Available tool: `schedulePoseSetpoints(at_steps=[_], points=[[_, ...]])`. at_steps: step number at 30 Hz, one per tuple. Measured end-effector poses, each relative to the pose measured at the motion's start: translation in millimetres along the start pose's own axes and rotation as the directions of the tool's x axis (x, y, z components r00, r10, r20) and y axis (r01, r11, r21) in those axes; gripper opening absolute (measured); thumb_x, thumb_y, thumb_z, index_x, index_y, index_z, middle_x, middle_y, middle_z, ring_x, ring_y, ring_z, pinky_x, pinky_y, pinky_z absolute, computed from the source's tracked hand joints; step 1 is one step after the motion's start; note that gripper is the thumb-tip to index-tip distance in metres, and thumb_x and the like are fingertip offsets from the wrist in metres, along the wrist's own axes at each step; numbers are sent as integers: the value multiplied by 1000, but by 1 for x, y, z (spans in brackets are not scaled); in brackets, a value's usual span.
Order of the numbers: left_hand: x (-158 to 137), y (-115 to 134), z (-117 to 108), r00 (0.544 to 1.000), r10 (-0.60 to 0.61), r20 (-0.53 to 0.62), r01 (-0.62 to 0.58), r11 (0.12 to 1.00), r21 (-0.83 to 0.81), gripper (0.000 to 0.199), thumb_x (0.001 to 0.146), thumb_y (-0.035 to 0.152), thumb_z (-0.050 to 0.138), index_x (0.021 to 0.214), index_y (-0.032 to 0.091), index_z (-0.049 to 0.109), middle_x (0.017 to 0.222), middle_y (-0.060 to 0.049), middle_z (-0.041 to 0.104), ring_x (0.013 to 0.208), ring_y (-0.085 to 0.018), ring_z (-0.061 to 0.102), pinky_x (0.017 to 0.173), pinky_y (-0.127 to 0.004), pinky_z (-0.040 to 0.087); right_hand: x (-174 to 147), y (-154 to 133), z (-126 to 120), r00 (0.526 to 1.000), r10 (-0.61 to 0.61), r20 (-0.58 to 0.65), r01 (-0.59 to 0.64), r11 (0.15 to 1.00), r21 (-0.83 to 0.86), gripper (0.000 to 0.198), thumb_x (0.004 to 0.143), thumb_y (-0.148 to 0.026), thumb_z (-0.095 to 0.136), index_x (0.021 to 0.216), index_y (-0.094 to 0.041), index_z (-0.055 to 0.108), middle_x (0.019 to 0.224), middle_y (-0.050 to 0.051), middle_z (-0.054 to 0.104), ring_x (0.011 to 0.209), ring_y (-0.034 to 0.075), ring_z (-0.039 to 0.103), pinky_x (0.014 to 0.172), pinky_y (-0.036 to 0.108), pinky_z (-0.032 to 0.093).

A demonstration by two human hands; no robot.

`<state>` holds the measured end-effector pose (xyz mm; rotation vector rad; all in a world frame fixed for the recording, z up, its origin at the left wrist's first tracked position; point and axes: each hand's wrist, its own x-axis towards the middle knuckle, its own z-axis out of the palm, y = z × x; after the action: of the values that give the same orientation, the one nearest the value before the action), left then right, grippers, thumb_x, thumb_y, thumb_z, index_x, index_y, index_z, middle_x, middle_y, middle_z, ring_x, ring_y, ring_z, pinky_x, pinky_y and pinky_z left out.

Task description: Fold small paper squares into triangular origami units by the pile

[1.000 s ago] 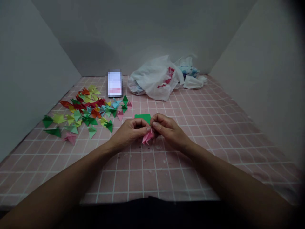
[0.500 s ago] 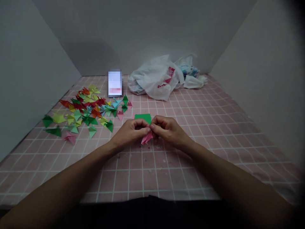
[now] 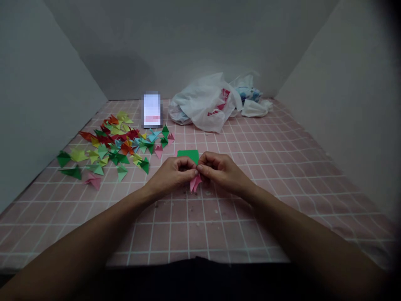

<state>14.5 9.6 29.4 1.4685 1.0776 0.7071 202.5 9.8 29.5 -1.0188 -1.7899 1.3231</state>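
Observation:
Between my two hands is a small folded pink paper, an origami piece (image 3: 195, 184), whose pointed ends hang down below my fingers. My left hand (image 3: 180, 170) pinches it from the left, thumb against forefinger. From the right, my right hand (image 3: 216, 169) grips the same piece, its thumb tip meeting the left thumb. The fingers cover the upper part of the paper. Just behind the hands lies a stack of square paper, green sheet (image 3: 188, 155) on top, with a pink edge showing at its left.
Many folded paper cranes (image 3: 117, 144) in several colours are spread at the left. A lit phone (image 3: 152, 110) with a blurred screen stands behind them. White plastic bags (image 3: 200, 102) lie at the back. Pink checked cloth (image 3: 250, 234) covers the table, with walls on three sides.
The pink origami piece has turned slightly, its points now hanging more steeply downward and a little further right. Both hands keep nearly the same place and grip.

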Motion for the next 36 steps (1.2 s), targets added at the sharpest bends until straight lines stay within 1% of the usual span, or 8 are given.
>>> schedulePoseSetpoints(at_steps=[4,9,13,17,22,28,32,36], points=[[0,-1,0,1000,12,24,-12,1000,9,16,72,32,67,74,16,65,67,1,60,61,-11,53,57,-22,40,-1,-1,3,1000,30,-2,-30,1000,-1,17,84,-31,58,73,-19,54,57,-3,57,48,11,53,46,24,39],[-4,3,3,999,43,-11,-44,998,-35,16,75,32,67,73,17,63,66,1,62,59,-11,54,56,-23,42,-2,-1,5,996,85,-40,-77,980,186,26,91,-38,53,71,-20,52,57,-3,59,45,11,56,46,25,46],[-4,3,5,981,88,-171,-99,994,-52,14,79,30,66,75,18,61,64,2,59,54,-10,52,52,-23,42,-2,1,8,993,100,-68,-80,965,252,28,91,-45,59,80,-21,50,59,-5,59,45,11,56,46,24,46],[-4,-2,8,916,205,-345,-180,978,102,10,80,26,65,76,18,61,73,1,58,59,-11,52,53,-22,41,-6,3,19,989,145,-27,-129,938,321,32,85,-45,68,95,-24,46,64,-5,63,47,12,57,46,24,46],[-7,-3,14,842,289,-456,-240,957,163,7,81,24,62,79,19,59,85,-1,59,67,-11,55,57,-22,45,-11,6,29,991,74,-112,-59,989,133,35,82,-37,72,101,-25,46,64,-8,57,53,12,54,49,23,39],[-10,-1,17,867,182,-463,-194,981,22,9,82,27,61,81,20,56,70,3,58,57,-10,56,53,-22,46,-14,4,32,978,-35,-204,1,987,-163,17,87,-32,65,91,-22,52,66,-5,55,56,12,49,53,26,34],[-10,-1,17,885,140,-444,-183,981,-56,11,83,29,61,82,21,54,63,4,60,51,-10,57,49,-21,47,-12,7,33,973,-39,-227,7,990,-139,13,87,-29,63,85,-22,52,66,-4,54,56,12,48,53,27,34],[-9,-1,16,876,140,-462,-200,976,-85,10,83,28,62,81,21,54,61,5,60,50,-9,58,49,-21,49,-10,10,33,980,-16,-199,16,1000,-3,18,88,-33,63,80,-21,52,70,-2,56,60,13,51,54,26,38]])
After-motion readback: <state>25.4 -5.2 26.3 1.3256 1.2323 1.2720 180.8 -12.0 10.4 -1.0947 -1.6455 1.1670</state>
